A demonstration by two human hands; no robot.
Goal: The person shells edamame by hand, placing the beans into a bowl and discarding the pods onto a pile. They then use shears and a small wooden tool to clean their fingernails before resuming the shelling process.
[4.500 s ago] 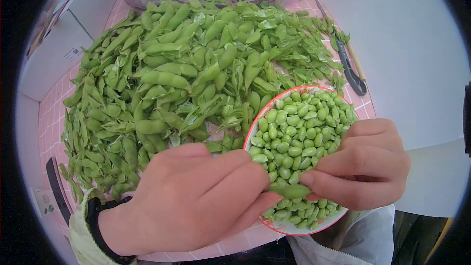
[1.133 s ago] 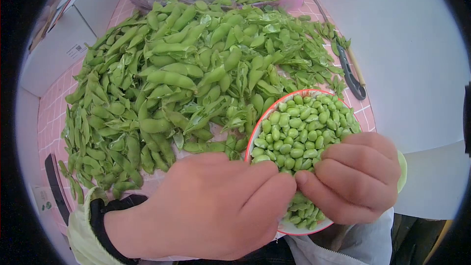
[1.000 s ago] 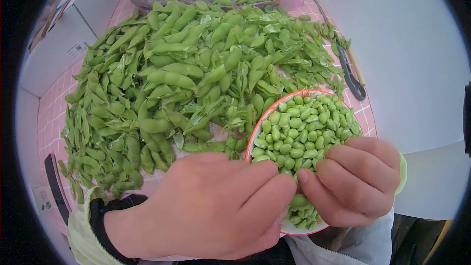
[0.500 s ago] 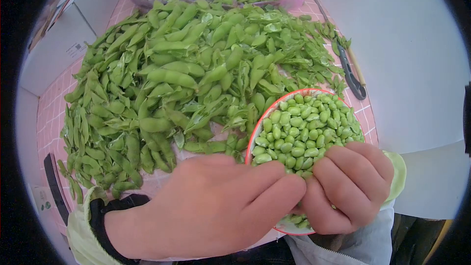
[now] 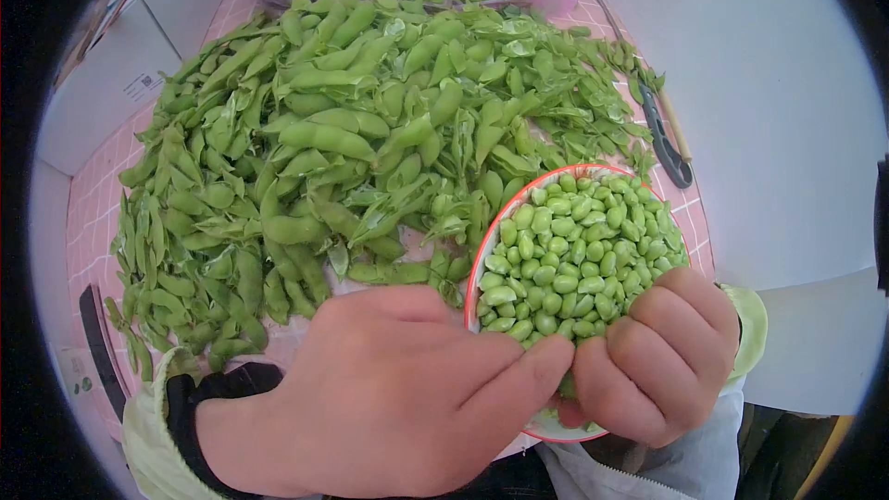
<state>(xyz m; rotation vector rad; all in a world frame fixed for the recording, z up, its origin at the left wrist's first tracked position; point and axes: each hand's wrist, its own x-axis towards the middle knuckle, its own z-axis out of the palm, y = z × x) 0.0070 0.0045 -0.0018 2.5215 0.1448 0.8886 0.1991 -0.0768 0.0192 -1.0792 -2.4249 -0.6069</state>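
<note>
Head view, left hand and right hand meeting over bowl of beans, surface's near right corner, fingers curled in, any hold hidden, pods heaped behind

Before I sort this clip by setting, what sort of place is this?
Probably a home kitchen or dining table, though a small food workplace is possible: there is a pink checked tablecloth, a heap of green pods and a red-rimmed bowl of shelled beans.
</note>
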